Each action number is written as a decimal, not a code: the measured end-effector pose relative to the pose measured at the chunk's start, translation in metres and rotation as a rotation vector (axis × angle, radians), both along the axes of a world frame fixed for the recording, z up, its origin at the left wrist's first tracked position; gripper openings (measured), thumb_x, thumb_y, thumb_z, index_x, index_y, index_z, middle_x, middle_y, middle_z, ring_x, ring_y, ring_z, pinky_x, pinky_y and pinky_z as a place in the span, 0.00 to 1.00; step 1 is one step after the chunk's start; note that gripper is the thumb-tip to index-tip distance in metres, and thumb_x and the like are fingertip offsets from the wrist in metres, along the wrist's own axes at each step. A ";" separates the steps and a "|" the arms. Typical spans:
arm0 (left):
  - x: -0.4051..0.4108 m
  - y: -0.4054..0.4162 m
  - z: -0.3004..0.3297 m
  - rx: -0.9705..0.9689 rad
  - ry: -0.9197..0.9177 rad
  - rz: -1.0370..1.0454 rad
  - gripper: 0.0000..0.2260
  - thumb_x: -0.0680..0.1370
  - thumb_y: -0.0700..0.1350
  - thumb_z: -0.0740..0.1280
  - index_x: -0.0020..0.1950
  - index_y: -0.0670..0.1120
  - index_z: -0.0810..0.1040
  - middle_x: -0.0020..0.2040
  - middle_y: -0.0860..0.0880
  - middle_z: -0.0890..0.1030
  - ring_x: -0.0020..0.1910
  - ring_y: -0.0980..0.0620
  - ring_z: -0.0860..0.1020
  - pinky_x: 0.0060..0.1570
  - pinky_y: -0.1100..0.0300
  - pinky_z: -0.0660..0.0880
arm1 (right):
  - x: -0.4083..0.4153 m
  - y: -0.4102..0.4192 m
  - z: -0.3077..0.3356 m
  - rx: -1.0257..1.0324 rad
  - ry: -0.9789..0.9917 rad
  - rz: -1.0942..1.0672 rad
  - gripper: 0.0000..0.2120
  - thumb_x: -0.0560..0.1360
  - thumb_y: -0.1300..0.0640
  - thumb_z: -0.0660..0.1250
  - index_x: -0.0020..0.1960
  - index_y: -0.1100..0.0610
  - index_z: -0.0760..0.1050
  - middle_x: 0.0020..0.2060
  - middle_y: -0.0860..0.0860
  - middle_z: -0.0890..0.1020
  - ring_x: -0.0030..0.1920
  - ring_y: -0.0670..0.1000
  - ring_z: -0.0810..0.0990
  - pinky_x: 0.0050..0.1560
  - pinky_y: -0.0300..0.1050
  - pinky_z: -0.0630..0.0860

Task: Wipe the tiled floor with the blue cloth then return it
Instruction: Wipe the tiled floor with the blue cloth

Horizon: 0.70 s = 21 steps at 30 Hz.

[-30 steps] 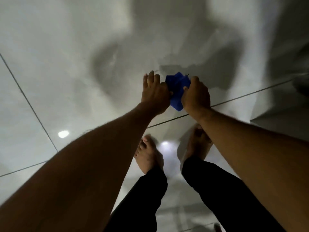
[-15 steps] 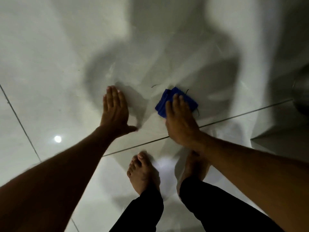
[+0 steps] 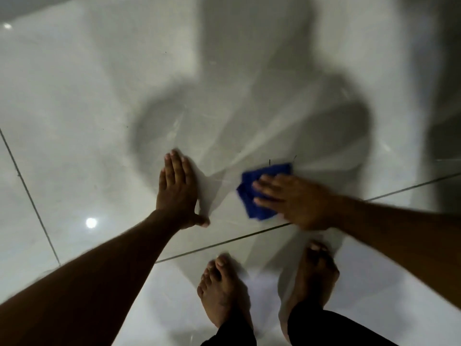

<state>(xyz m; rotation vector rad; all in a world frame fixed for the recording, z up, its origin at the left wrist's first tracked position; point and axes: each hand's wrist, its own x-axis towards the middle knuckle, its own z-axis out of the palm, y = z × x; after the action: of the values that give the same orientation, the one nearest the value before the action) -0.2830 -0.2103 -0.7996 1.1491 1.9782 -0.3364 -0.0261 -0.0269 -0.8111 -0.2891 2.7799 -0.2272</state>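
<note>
The blue cloth (image 3: 252,196) lies folded on the glossy grey tiled floor (image 3: 99,121), just beyond a dark grout line. My right hand (image 3: 296,201) lies flat on the cloth with fingers pointing left, covering its right half; the hand is blurred by motion. My left hand (image 3: 178,193) rests palm down on the bare tile to the left of the cloth, fingers together and thumb out, holding nothing. A gap of bare tile separates the two hands.
My two bare feet (image 3: 224,288) stand on the tile nearest me, below the grout line (image 3: 224,242); black trouser legs show at the bottom edge. Another grout line (image 3: 30,198) runs down the left. Ceiling lights reflect as a bright spot (image 3: 91,223). Dark shadows cover the right side.
Both hands held the cloth above the floor a second ago. The left hand let go and went flat on the tile; the right pressed the cloth down and has now turned sideways over it.
</note>
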 end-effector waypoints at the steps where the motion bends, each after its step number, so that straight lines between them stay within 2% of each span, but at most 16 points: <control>1: 0.000 0.000 -0.001 0.003 0.003 0.001 0.78 0.51 0.69 0.78 0.69 0.37 0.21 0.69 0.33 0.21 0.70 0.33 0.24 0.71 0.44 0.31 | 0.000 0.021 -0.004 0.060 0.012 -0.056 0.32 0.74 0.50 0.68 0.75 0.56 0.63 0.75 0.62 0.63 0.74 0.66 0.60 0.71 0.64 0.61; 3: 0.000 -0.002 -0.003 0.006 0.005 -0.003 0.78 0.50 0.70 0.78 0.70 0.37 0.21 0.69 0.34 0.20 0.70 0.34 0.23 0.70 0.44 0.30 | -0.036 0.048 -0.011 0.116 0.027 -0.408 0.31 0.75 0.52 0.65 0.75 0.58 0.62 0.75 0.65 0.62 0.74 0.69 0.59 0.70 0.66 0.62; 5: -0.002 -0.004 -0.005 0.010 0.012 -0.015 0.78 0.49 0.71 0.77 0.71 0.38 0.22 0.70 0.35 0.21 0.70 0.35 0.23 0.70 0.45 0.30 | -0.092 0.027 -0.012 0.051 0.016 -0.685 0.30 0.77 0.51 0.59 0.76 0.58 0.58 0.76 0.67 0.57 0.75 0.71 0.54 0.71 0.68 0.56; 6: -0.003 -0.006 -0.006 0.011 0.018 -0.019 0.78 0.49 0.71 0.77 0.71 0.39 0.22 0.71 0.35 0.22 0.71 0.35 0.24 0.70 0.45 0.31 | -0.110 0.001 -0.014 0.013 0.048 -0.691 0.30 0.77 0.50 0.57 0.76 0.57 0.57 0.76 0.66 0.56 0.75 0.70 0.53 0.72 0.68 0.55; 9: -0.005 -0.008 -0.008 0.025 0.030 -0.017 0.78 0.50 0.72 0.77 0.72 0.39 0.23 0.73 0.35 0.25 0.72 0.36 0.25 0.72 0.46 0.32 | -0.075 -0.066 -0.020 -0.054 0.028 -0.300 0.31 0.77 0.49 0.55 0.77 0.54 0.53 0.78 0.62 0.53 0.77 0.66 0.49 0.75 0.65 0.50; 11: -0.004 -0.009 -0.007 0.029 0.033 -0.028 0.78 0.50 0.72 0.77 0.73 0.39 0.24 0.74 0.34 0.26 0.73 0.36 0.26 0.72 0.46 0.32 | -0.019 -0.054 -0.014 -0.092 0.006 -0.029 0.31 0.78 0.50 0.55 0.78 0.53 0.52 0.78 0.58 0.52 0.78 0.63 0.49 0.76 0.62 0.48; 13: -0.004 -0.009 -0.007 0.030 0.051 -0.045 0.78 0.50 0.72 0.77 0.73 0.38 0.25 0.74 0.33 0.27 0.73 0.35 0.27 0.72 0.45 0.33 | 0.003 -0.008 -0.022 -0.049 0.048 0.120 0.30 0.78 0.52 0.55 0.78 0.52 0.51 0.78 0.57 0.53 0.77 0.62 0.51 0.76 0.61 0.51; 15: -0.003 -0.007 -0.007 0.021 0.077 -0.058 0.78 0.49 0.72 0.77 0.72 0.37 0.25 0.74 0.32 0.27 0.74 0.34 0.28 0.73 0.44 0.33 | -0.029 0.025 -0.028 0.048 0.113 -0.022 0.30 0.78 0.55 0.55 0.78 0.53 0.52 0.77 0.59 0.56 0.77 0.64 0.53 0.74 0.62 0.55; 18: 0.006 0.002 -0.004 -0.025 0.116 -0.037 0.79 0.49 0.70 0.78 0.69 0.36 0.21 0.72 0.32 0.25 0.73 0.32 0.29 0.72 0.43 0.33 | -0.103 -0.001 -0.021 0.048 0.105 -0.491 0.31 0.77 0.53 0.58 0.78 0.54 0.53 0.77 0.63 0.55 0.76 0.67 0.51 0.74 0.64 0.53; 19: 0.008 0.005 0.000 -0.037 0.136 -0.035 0.79 0.49 0.69 0.79 0.68 0.35 0.20 0.71 0.32 0.25 0.74 0.32 0.29 0.72 0.42 0.33 | -0.107 -0.020 -0.018 0.018 0.077 -0.533 0.32 0.77 0.52 0.60 0.78 0.55 0.53 0.77 0.64 0.53 0.76 0.67 0.50 0.74 0.65 0.52; 21: 0.014 0.013 0.006 -0.033 0.162 -0.057 0.78 0.51 0.67 0.80 0.67 0.34 0.20 0.72 0.31 0.27 0.74 0.31 0.31 0.72 0.42 0.34 | -0.060 -0.048 -0.012 -0.016 0.008 -0.349 0.33 0.76 0.51 0.61 0.78 0.55 0.53 0.78 0.63 0.53 0.77 0.67 0.49 0.75 0.65 0.52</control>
<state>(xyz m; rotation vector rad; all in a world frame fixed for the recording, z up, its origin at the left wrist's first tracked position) -0.2693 -0.1971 -0.7938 1.1907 2.0741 -0.5035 -0.0862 -0.0748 -0.8230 0.1961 2.8212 -0.3319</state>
